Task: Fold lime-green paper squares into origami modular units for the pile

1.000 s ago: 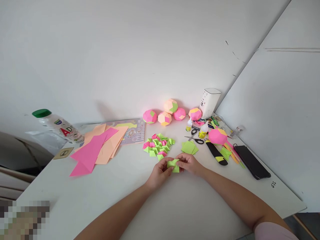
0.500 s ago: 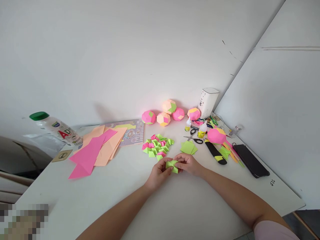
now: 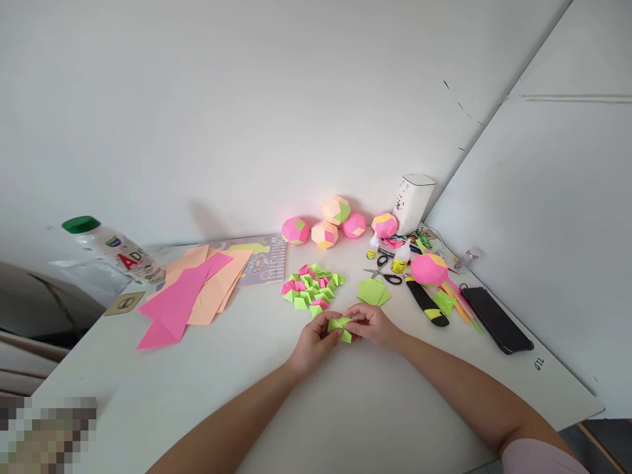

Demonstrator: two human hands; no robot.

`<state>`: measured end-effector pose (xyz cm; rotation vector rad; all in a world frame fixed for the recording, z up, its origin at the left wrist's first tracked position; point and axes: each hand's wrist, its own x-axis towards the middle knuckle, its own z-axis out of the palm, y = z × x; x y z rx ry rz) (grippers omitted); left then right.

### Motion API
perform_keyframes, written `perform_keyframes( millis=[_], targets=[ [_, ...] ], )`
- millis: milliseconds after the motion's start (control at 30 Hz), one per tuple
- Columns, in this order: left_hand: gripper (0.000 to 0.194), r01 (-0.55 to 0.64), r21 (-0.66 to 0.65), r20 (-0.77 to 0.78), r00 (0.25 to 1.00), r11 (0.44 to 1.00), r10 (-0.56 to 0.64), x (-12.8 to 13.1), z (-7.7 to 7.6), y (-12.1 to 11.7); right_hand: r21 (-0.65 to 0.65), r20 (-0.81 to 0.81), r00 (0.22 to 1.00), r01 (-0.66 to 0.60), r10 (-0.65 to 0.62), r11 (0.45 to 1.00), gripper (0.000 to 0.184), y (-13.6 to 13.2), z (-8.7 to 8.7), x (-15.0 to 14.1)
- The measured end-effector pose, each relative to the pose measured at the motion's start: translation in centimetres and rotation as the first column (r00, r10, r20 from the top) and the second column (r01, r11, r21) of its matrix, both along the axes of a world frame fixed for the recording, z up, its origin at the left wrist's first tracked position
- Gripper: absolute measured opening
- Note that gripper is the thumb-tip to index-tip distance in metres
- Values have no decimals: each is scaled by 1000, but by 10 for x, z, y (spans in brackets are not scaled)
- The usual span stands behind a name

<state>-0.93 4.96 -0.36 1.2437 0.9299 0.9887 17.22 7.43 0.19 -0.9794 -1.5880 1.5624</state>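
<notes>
Between my two hands, just above the white table, is a small green paper square (image 3: 340,324) with folds in it. My left hand (image 3: 318,339) pinches its left side, thumb in front and fingers behind. On the right side my right hand (image 3: 371,324) grips it the same way. Part of the paper is hidden by the fingers. Beyond my hands lies a pile of folded green and pink paper pieces (image 3: 309,286). Flat green paper squares (image 3: 374,292) rest past my right hand, near black-handled scissors (image 3: 381,270).
Several faceted paper balls (image 3: 324,234) sit along the wall. Glue bottles (image 3: 400,258), a utility knife (image 3: 427,301) and a black phone (image 3: 496,318) are on the right. Pink and peach paper sheets (image 3: 212,306) and a tilted white bottle (image 3: 116,249) lie left.
The whole view has shifted very slightly. Both hands keep their hold on the green paper, with no clear change in its folds.
</notes>
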Motion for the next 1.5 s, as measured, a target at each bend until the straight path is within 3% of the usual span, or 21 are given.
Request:
perform_keyframes(
  millis=[667, 1167, 1500],
  targets=[
    [26, -11, -1, 52, 999, 1000, 11, 1, -2, 1, 101, 6, 1000, 2, -3, 995, 25, -2, 3, -2],
    [30, -41, 20, -12, 999, 999, 41, 1, -4, 1, 98, 48, 998, 31, -36, 995, 23, -3, 0, -2],
    [31, -54, 8, -14, 998, 998, 55, 1, -1, -1, 145, 85, 996, -26, 14, 989, 29, -2, -3, -1]
  ],
)
